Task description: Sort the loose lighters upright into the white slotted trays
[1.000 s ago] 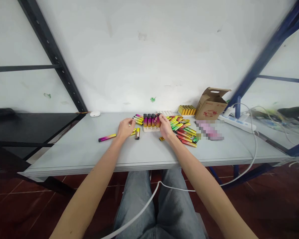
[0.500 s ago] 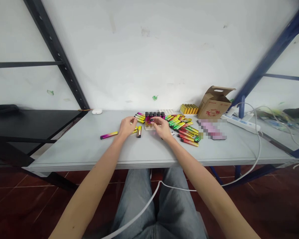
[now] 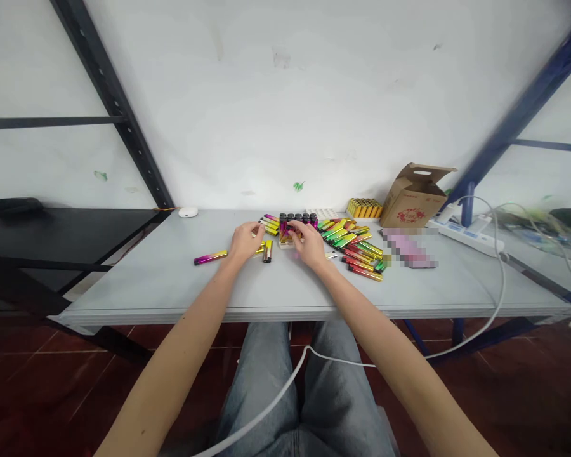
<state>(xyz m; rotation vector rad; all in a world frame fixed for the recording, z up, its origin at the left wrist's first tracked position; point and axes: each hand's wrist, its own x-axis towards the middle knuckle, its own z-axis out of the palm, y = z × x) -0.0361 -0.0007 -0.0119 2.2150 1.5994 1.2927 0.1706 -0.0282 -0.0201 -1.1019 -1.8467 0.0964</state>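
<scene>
A row of purple-and-yellow tubes with black caps stands upright in a white holder [image 3: 297,223] at the middle of the grey table [image 3: 171,279]. My right hand [image 3: 307,244] rests in front of the holder, its fingers curled against the standing tubes; what they grip is hidden. My left hand [image 3: 245,240] lies just left of it, fingers curled on small yellow tubes [image 3: 268,226] lying flat. A short gold tube [image 3: 267,251] lies between my hands. One long purple-and-yellow tube [image 3: 210,257] lies apart to the left.
A heap of green, yellow and red tubes [image 3: 354,247] lies right of the holder. Behind it are a tray of gold tubes [image 3: 363,207], a brown cardboard box [image 3: 416,197], a blurred pink item [image 3: 409,249] and a white power strip [image 3: 471,236]. A small white object [image 3: 188,212] sits far left.
My right hand has slid left along the front of the holder, from its right end to its middle. My left hand has stayed in place. The view has shifted slightly.
</scene>
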